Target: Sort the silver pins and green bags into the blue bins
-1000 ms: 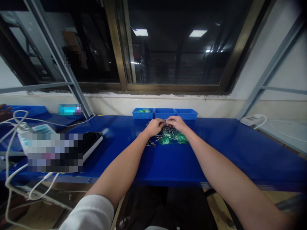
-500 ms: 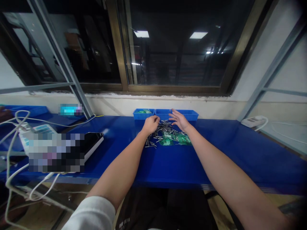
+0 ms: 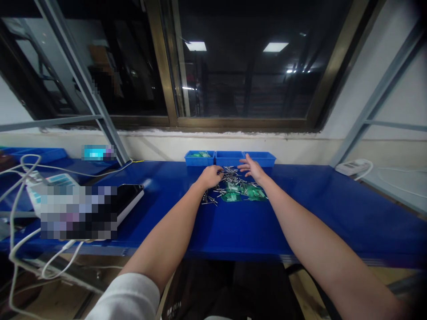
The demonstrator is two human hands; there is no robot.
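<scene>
A pile of thin metal pins lies on the blue table between my hands. My left hand is at the pile's left edge, its fingers curled together; whatever they pinch is too small to make out. To the right of the pile, my right hand has its fingers spread and nothing visible in them. Small green packets with pale contents lie at the near side of the pins, partly under loose ones. Some pins are scattered near my left wrist.
Along the wall stand a blue bin holding green packets and further blue bins beside it. To the left lie a dark-topped white device and white cables. A white power strip sits at the right by a metal post.
My left hand has shifted slightly toward me and to the right, onto the edge of the pins. My right hand has moved a little to the right, still spread.
</scene>
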